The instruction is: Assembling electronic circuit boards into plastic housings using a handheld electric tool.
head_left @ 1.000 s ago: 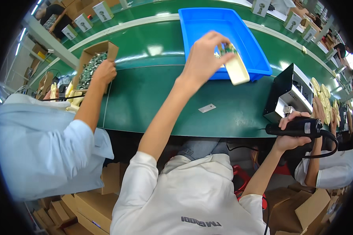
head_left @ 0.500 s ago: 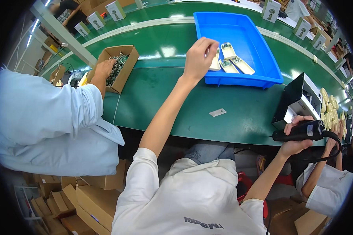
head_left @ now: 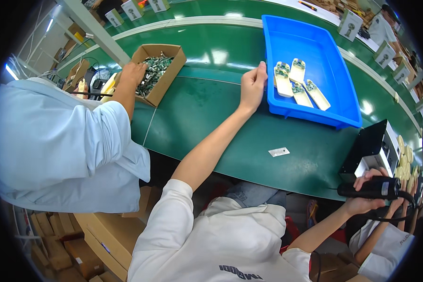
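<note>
Left hand (head_left: 252,86) grips the near-left rim of the blue tray (head_left: 331,82), fingers curled over the edge, on the green tabletop (head_left: 197,117). Four cream boards (head_left: 298,84) lie inside, just beside it. Right hand (head_left: 367,199) is closed around a black handheld scanner (head_left: 369,189), probably; its shape is unclear at the rim.
</note>
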{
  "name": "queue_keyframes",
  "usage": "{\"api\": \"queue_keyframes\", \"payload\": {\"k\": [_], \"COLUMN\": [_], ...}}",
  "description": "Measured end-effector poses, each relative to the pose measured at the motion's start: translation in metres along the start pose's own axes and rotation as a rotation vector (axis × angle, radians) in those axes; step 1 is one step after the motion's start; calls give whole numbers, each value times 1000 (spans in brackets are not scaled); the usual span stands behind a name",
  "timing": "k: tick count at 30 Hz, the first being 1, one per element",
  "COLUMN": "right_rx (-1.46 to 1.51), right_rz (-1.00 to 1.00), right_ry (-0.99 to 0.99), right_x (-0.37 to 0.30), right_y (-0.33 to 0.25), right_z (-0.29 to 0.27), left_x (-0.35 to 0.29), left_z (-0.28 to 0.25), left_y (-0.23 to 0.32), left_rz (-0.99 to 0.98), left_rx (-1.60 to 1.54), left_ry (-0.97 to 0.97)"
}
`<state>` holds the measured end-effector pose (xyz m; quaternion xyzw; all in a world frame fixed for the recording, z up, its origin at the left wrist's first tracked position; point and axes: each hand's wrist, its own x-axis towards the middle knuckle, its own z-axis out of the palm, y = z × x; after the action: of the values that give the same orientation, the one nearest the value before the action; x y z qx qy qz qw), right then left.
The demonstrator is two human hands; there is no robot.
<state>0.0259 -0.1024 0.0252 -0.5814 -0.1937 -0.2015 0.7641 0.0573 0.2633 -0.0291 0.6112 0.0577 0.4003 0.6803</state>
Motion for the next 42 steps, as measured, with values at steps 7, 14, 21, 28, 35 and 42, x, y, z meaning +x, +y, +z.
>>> {"api": "queue_keyframes", "payload": {"k": [7, 14, 21, 28, 35, 42], "right_rx": [-62, -40, -24, -36, -43, -46], "right_rz": [-30, -17, -16, -11, -4, 5], "right_ry": [32, 61, 70, 37, 34, 45], "right_x": [-4, -2, -1, 1, 2, 2], "right_y": [-2, 0, -1, 1, 2, 3], "right_z": [2, 2, -1, 3, 3, 5], "left_x": [0, 1, 1, 1, 1, 0], "left_z": [1, 1, 1, 1, 3, 1], "left_y": [-1, 2, 0, 0, 0, 2], "left_rz": [-38, -31, -20, -16, -3, 1], "left_rx": [-34, -37, -41, -17, -11, 26], "left_ry": [2, -5, -5, 9, 3, 17]}}
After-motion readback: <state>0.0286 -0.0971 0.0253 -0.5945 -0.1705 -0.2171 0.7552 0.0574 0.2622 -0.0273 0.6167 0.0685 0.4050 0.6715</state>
